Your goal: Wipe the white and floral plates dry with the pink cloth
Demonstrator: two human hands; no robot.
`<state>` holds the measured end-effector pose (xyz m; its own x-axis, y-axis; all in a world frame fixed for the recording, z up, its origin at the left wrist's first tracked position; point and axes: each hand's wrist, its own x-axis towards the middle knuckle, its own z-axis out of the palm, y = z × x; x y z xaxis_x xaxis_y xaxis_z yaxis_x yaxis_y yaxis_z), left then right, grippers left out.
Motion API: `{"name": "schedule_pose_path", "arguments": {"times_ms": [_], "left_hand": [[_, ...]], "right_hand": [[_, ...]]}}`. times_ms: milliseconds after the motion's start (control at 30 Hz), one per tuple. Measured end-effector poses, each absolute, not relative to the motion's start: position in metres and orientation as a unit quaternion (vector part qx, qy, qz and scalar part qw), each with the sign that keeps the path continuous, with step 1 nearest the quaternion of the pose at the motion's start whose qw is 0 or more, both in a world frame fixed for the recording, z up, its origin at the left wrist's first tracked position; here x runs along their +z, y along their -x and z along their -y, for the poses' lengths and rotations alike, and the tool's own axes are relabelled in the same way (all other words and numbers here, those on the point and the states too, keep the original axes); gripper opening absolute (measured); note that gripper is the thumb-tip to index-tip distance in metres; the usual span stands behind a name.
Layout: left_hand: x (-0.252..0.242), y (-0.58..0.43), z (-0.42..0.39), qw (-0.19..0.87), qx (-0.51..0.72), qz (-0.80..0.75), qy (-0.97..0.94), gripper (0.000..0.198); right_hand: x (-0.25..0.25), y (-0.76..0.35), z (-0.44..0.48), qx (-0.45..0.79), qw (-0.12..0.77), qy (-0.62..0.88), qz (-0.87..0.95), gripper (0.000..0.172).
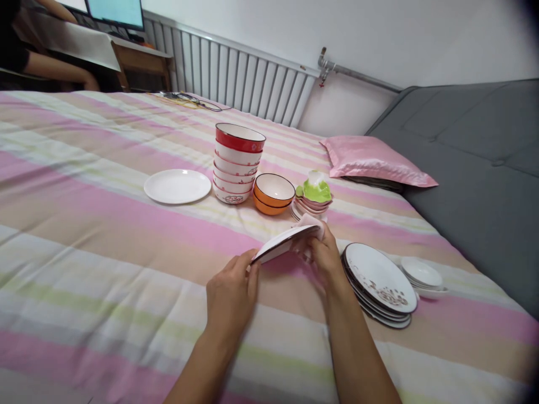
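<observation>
Left hand: the left hand (231,289) pinches one edge of a plate.
Right hand: the right hand (326,255) grips the other edge, with a pale pink cloth (310,221) between it and the plate.
Held plate: the white plate with a dark rim (280,241) is tipped up between both hands, above the striped bed cover (126,292).
Plate pile: a pile of plates (381,278) sits just right of the right forearm, close enough to get in its way.
Little dishes: small white dishes (421,272) are further right of the right hand, past the pile.
Leaf dish: a green leaf dish (318,192) tops a stack just past the right hand.
Orange bowls: two orange bowls (273,196) sit past the held plate, ahead of both hands.
Tall stack: red and white bowls (236,168) stand ahead of the left hand.
Flat plate: a white oval plate (177,187) lies ahead and left of the left hand.
Pillow: a pink pillow (374,157) lies far past the right hand.
</observation>
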<state>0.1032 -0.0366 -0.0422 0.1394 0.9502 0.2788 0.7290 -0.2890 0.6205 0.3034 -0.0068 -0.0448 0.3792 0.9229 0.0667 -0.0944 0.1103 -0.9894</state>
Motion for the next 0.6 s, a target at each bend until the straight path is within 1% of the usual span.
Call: {"name": "schedule_pose_path", "arguments": {"times_ms": [67, 133, 200, 367, 433, 500, 600], "left_hand": [[-0.041, -0.103, 0.036, 0.179, 0.286, -0.588, -0.735, 0.032], [-0.041, -0.104, 0.035, 0.18, 0.259, -0.595, -0.739, 0.03], [-0.041, -0.104, 0.035, 0.174, 0.252, -0.591, -0.746, 0.025], [-0.044, -0.104, 0.035, 0.144, 0.252, -0.578, -0.763, 0.024], [-0.045, -0.103, 0.034, 0.117, 0.297, -0.565, -0.761, 0.024], [-0.046, -0.101, 0.033, 0.078, 0.367, -0.547, -0.748, 0.023], [-0.043, -0.096, 0.032, 0.017, 0.476, -0.509, -0.717, 0.018]], "right_hand": [[-0.044, -0.303, 0.006, 0.391, 0.634, 0.544, 0.386, 0.034], [-0.044, -0.302, 0.006, 0.389, 0.636, 0.547, 0.38, 0.034], [-0.042, -0.302, 0.006, 0.389, 0.635, 0.551, 0.375, 0.034], [-0.034, -0.297, 0.009, 0.392, 0.63, 0.57, 0.353, 0.036], [-0.029, -0.292, 0.012, 0.402, 0.635, 0.571, 0.33, 0.038], [-0.026, -0.287, 0.013, 0.418, 0.634, 0.568, 0.317, 0.04], [-0.026, -0.277, 0.014, 0.457, 0.609, 0.566, 0.316, 0.045]]}}
